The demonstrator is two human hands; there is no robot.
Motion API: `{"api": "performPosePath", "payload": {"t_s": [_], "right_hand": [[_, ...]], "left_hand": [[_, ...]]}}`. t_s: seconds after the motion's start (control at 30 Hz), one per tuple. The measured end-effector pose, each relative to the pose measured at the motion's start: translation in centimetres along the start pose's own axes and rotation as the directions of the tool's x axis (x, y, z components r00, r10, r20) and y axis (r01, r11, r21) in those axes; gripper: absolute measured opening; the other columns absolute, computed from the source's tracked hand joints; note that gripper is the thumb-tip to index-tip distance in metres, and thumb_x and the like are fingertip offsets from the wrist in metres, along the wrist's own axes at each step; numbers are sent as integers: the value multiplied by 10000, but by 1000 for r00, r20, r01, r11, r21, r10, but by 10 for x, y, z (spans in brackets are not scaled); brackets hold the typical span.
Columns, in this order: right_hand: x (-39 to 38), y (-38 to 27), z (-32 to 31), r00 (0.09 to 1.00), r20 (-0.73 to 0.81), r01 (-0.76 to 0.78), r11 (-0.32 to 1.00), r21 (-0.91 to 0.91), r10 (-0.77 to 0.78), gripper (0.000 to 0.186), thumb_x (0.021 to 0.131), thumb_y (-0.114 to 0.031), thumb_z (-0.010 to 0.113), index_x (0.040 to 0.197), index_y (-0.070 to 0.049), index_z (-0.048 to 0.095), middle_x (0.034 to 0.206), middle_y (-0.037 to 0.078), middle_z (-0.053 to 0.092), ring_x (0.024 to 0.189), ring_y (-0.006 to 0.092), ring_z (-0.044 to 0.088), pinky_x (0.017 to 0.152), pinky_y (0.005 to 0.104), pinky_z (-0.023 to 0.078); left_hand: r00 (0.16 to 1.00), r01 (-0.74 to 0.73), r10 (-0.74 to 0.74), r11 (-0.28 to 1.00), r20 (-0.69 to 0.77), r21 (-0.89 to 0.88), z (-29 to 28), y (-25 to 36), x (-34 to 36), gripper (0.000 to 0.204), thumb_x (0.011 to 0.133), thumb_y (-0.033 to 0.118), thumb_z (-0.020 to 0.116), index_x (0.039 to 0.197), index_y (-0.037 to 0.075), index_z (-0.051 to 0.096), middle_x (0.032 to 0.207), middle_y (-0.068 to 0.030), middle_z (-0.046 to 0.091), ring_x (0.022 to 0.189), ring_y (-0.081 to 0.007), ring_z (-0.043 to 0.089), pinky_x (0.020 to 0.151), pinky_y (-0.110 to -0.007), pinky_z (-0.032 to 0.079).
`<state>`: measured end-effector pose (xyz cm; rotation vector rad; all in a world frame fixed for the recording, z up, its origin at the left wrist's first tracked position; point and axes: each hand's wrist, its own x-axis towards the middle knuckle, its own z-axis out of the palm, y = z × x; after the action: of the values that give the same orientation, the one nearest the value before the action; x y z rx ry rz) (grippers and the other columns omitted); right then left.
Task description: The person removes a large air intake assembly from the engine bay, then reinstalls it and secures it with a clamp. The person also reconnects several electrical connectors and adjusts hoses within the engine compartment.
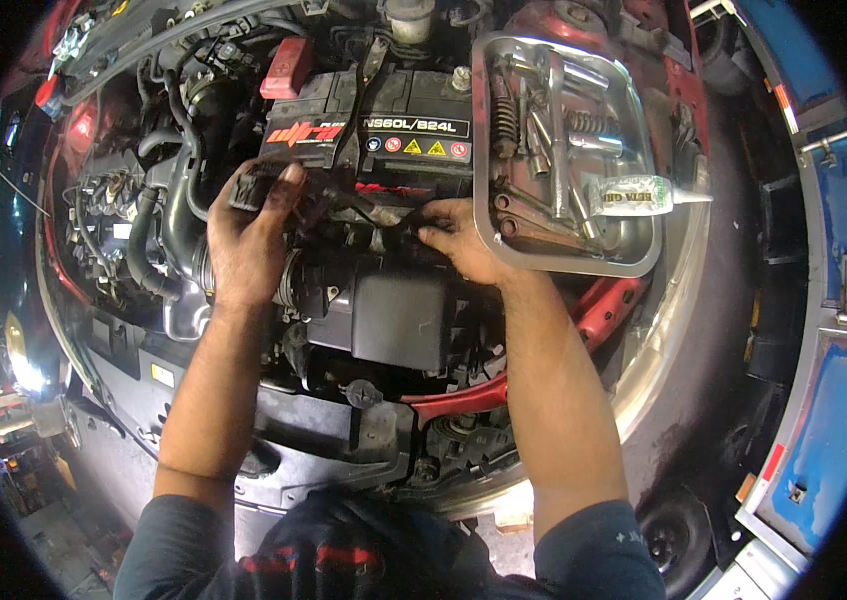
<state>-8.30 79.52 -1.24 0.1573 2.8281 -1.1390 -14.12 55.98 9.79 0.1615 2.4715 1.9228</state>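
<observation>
Over the engine bay, my left hand [246,245] is closed around a small black part [256,186] with a ridged-looking side; its exact kind is unclear. To its right my right hand [468,245] reaches down in front of the battery [398,110]. Its thumb and fingers close at a dark spot beside the tray, and what they grip is too dark to make out. Dark hoses or wires and a pale metal piece [383,214] lie between the two hands. Just nearer to me sits a black plastic box-shaped cover [400,312].
A metal tray [568,264] right of the battery holds spanners, sockets, springs and a white-nozzled tube [633,196]. A red terminal cover [287,67] sits on the battery's far left. Black hoses [143,240] run at the left. Blue cabinets [828,420] stand far right.
</observation>
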Motion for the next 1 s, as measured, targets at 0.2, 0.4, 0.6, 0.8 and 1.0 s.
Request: {"api": "performPosePath", "payload": {"t_s": [0.2,0.4,0.6,0.8,1.0], "right_hand": [[-9,-5,-12,988,-108,-143,939,-313,114,244,882,-148,608,1074,-125,756,992,121,742,971,287,694,881,432,534],[-2,-19,-5,991,72,-118,991,65,113,265,953,-256,657,1137,-78,726,953,120,729,896,223,676,822,368,529],[4,-28,-1,982,177,-8,924,383,-65,340,930,-281,693,1191,-63,698,1079,158,729,1018,284,690,911,398,534],[1,-33,-2,965,261,-154,742,653,-30,416,891,-208,747,1216,35,656,1079,200,727,949,281,715,851,380,568],[4,-39,1,971,236,-122,792,598,-29,319,893,-172,750,1150,10,703,1042,184,731,941,255,706,863,356,564]], "left_hand": [[997,-77,77,993,1,92,-29,-21,-11,243,978,205,687,1094,-8,670,945,-26,688,865,-100,620,807,-263,505],[997,-60,65,994,-49,90,-29,-33,-10,271,979,236,692,1147,23,677,1000,-12,684,889,-106,603,812,-263,496],[995,-18,26,996,-95,82,-24,-24,-12,253,982,217,681,1095,-9,668,924,-44,683,812,-107,634,730,-262,545],[967,-248,252,965,-45,88,-21,-11,-12,261,978,228,687,1091,-7,674,921,-42,689,846,-119,621,805,-260,495],[993,-108,87,939,78,327,-49,9,7,309,947,275,721,1082,-3,704,916,-71,727,846,-117,652,795,-269,518]]}}
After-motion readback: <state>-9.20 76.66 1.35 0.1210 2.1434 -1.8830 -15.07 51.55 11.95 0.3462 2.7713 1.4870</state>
